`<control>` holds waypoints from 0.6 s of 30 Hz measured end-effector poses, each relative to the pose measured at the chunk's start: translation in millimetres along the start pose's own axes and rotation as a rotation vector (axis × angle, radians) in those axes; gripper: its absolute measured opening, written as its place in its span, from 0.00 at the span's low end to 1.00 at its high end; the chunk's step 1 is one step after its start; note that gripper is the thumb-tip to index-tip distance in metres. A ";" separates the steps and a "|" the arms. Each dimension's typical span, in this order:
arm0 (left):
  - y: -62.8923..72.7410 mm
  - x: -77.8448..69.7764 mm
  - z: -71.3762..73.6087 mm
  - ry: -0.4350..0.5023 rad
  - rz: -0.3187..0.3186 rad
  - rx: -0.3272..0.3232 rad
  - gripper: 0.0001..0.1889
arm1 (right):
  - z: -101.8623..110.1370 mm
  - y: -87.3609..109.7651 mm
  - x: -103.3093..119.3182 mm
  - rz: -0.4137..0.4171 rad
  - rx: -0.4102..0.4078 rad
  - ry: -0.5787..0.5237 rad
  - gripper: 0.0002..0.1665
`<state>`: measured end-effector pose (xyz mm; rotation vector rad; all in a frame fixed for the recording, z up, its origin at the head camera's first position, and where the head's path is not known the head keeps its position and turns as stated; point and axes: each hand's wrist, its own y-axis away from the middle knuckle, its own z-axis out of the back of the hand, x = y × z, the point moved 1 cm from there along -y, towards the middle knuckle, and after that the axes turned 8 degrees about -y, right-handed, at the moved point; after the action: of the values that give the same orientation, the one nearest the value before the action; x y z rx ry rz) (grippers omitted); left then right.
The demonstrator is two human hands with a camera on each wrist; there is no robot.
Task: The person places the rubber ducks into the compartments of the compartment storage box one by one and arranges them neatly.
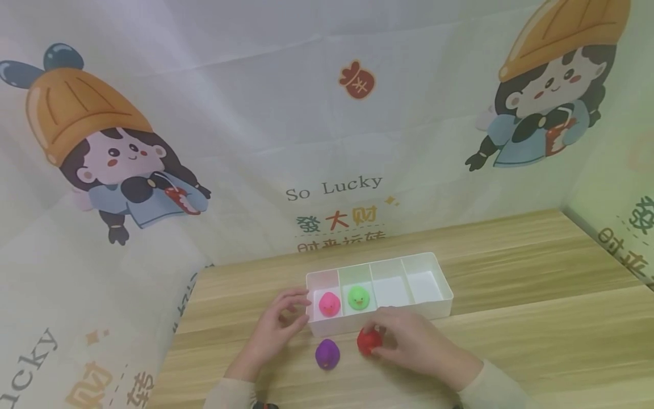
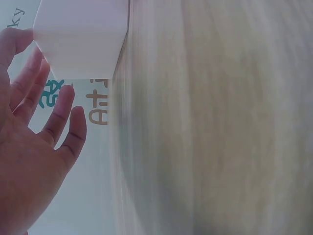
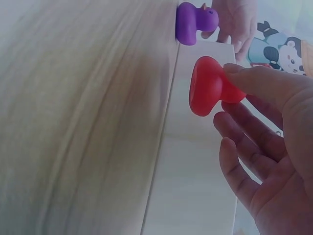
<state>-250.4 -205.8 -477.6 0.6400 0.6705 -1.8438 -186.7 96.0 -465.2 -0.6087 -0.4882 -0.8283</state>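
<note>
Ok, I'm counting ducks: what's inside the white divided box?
A pink duck and a green duck, in the two left compartments. No duck shows in the other two; the front wall hides the strip behind it.

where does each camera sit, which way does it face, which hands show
Head: worn on the head, facing forward and down at the tray, table and backdrop; left hand, right hand and both sleeves show.
Left wrist: worn there, facing one end of the tray and the table; the left hand shows.
Right wrist: worn there, facing the red duck, purple duck and the tray's side; the right hand and part of the left show.
Head and right wrist both show red duck, purple duck and both hands.
</note>
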 end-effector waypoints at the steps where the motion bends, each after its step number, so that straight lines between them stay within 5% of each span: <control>1: 0.0 0.1 -0.1 0.001 0.000 0.000 0.15 | 0.5 0.2 0.2 0.002 -0.003 0.000 0.18; 18: -0.8 0.9 -1.3 -0.007 -0.006 -0.009 0.14 | 18.7 2.2 11.0 0.040 -0.038 -0.011 0.17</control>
<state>-251.3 -205.3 -478.9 0.6257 0.6763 -1.8472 -181.6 103.9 -445.5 -0.6562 -0.4696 -0.7981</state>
